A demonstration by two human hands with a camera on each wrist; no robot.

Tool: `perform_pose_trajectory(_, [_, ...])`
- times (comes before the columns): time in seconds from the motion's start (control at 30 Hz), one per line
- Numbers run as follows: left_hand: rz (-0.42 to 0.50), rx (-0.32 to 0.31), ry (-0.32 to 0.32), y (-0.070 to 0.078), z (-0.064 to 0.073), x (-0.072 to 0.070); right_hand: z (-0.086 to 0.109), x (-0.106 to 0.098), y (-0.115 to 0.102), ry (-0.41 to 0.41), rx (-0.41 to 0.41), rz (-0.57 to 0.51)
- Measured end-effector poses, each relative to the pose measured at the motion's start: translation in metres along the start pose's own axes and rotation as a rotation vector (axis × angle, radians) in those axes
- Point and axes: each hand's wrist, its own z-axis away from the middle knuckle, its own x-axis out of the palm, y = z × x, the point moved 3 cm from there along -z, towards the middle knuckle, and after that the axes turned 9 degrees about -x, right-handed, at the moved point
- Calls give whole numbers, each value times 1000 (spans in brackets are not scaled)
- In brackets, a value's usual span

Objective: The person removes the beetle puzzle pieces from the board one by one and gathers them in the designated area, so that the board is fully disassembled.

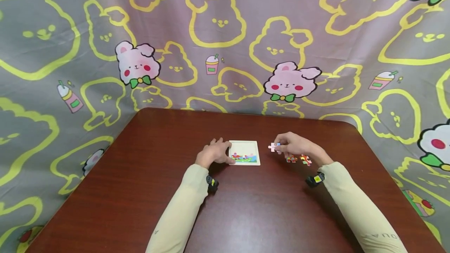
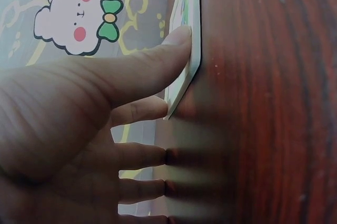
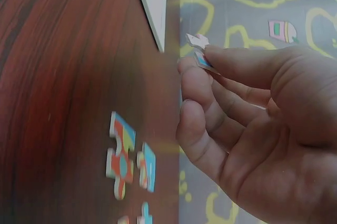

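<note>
A small white-framed puzzle board (image 1: 243,146) lies flat on the table, with joined pieces (image 1: 245,158) making a colourful picture along its near side. My left hand (image 1: 214,152) is at its left side. In the left wrist view, the thumb (image 2: 176,42) rests on the board's edge and the index finger touches its corner; the other fingertips reach down to the table. To the right of the board, my right hand (image 1: 298,143) pinches a pale pink and blue puzzle piece (image 1: 272,146) between thumb and fingers, raised off the table.
Several loose puzzle pieces (image 3: 121,163) lie on the brown table (image 1: 147,190) beneath and beside my right hand. A cartoon-print cloth (image 1: 168,22) hangs behind the table and along its sides.
</note>
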Motion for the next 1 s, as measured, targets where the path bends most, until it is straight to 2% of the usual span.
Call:
perform_pose_trajectory(0.37, [-11,3,9,0,2,0,22,-16,20,25,10,-23])
perform_pose_trajectory(0.83, [-17,-8,2,-1,1,1,53,-29,38,13,30,-66])
perform_pose_trajectory(1.0, [-22,3,2,-1,1,1,61,-33,45,-4,61,-82])
